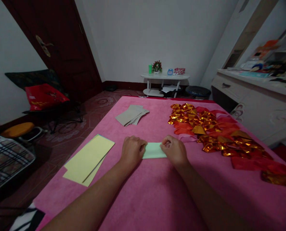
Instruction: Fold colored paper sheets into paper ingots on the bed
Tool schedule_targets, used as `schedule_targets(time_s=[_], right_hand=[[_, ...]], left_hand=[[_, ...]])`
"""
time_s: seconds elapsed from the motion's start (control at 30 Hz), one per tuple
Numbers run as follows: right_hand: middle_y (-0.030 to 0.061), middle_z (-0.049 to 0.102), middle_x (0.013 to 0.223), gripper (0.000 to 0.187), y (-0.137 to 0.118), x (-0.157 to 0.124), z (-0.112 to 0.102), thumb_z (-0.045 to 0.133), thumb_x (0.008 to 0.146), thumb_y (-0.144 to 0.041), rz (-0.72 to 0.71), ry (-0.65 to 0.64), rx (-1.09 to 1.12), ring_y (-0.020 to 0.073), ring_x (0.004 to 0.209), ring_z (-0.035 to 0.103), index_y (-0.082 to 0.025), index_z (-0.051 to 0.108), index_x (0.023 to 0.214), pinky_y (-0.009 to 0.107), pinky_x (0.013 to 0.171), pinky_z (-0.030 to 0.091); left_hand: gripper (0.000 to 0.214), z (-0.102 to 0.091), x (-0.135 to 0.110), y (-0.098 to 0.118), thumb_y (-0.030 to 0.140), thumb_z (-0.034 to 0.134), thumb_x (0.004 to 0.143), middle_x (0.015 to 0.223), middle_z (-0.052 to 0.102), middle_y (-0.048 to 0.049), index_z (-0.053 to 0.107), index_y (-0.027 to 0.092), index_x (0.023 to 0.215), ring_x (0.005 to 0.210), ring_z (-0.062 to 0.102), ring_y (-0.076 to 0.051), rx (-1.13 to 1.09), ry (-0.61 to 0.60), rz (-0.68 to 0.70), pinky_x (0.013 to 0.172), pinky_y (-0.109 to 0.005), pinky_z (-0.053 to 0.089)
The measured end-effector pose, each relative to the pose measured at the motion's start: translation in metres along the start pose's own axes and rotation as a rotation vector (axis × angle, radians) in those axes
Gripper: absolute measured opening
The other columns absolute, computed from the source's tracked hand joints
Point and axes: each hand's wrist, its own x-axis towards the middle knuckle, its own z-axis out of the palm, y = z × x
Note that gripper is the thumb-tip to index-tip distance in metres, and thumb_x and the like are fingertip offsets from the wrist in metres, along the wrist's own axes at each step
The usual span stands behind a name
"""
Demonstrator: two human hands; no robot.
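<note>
The left hand [133, 149] has its grip clamped on the nine o'clock end of a pale-green rectangular paper [155, 150], the right hand [174, 150] on its three o'clock end, over the pink cloth-covered desk [143, 192]. Around it: rectangular yellow sheets [91, 157] at nine, fanned grey sheets [130, 115] at eleven, shiny gold-and-red pieces [211, 148] at two.

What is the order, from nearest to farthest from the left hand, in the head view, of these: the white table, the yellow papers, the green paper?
From the left hand:
1. Green paper: in its fingers, to its right.
2. Yellow papers: to its left.
3. White table: far ahead, in the background.
</note>
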Motion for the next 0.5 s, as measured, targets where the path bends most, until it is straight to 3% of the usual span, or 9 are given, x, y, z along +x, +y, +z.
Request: schedule_targets(time_s=[0.13, 0.3, 0.37, 0.5], right_hand=[[-0.0002, 0.059, 0.074, 0.006, 0.000, 0.000, -0.001, 0.060, 0.069, -0.016, -0.086, 0.012, -0.015, 0.0136, 0.065, 0.055, -0.021, 0.060, 0.072, 0.023, 0.058, 0.037], [0.0003, 0.055, 0.078, 0.009, 0.002, -0.001, 0.001, 0.060, 0.071, -0.015, -0.137, 0.015, -0.012, 0.0141, 0.068, 0.054, -0.022, 0.063, 0.076, 0.024, 0.060, 0.038], [0.0000, 0.055, 0.077, 0.010, 0.002, -0.001, 0.002, 0.059, 0.071, -0.014, -0.135, 0.008, -0.014, 0.0140, 0.067, 0.053, -0.022, 0.063, 0.077, 0.024, 0.059, 0.037], [0.0011, 0.057, 0.078, 0.011, 0.000, -0.003, -0.001, 0.056, 0.074, -0.013, -0.146, 0.012, -0.033, 0.0154, 0.069, 0.054, -0.022, 0.062, 0.077, 0.026, 0.060, 0.040]], left_hand=[[0.019, -0.001, 0.002, 0.001, 0.016, 0.061, 0.076, 0.105, 0.063, -0.0070, 0.073, 0.026, 0.087, 0.103, 0.050, -0.026, -0.031, 0.109, 0.069, 0.081, -0.039, 0.034], [0.023, 0.004, 0.010, -0.005, 0.010, 0.055, 0.080, 0.093, 0.066, -0.0064, 0.072, 0.022, 0.090, 0.090, 0.057, -0.020, -0.224, -0.069, 0.315, 0.082, -0.035, 0.039], [0.018, 0.005, 0.012, -0.006, 0.015, 0.058, 0.080, 0.090, 0.066, -0.0073, 0.072, 0.020, 0.090, 0.086, 0.059, -0.019, -0.290, -0.113, 0.324, 0.079, -0.032, 0.042], [0.016, 0.005, 0.012, -0.001, 0.027, 0.066, 0.076, 0.087, 0.065, -0.0082, 0.071, 0.017, 0.087, 0.084, 0.058, -0.020, -0.350, -0.125, 0.210, 0.075, -0.030, 0.045]])
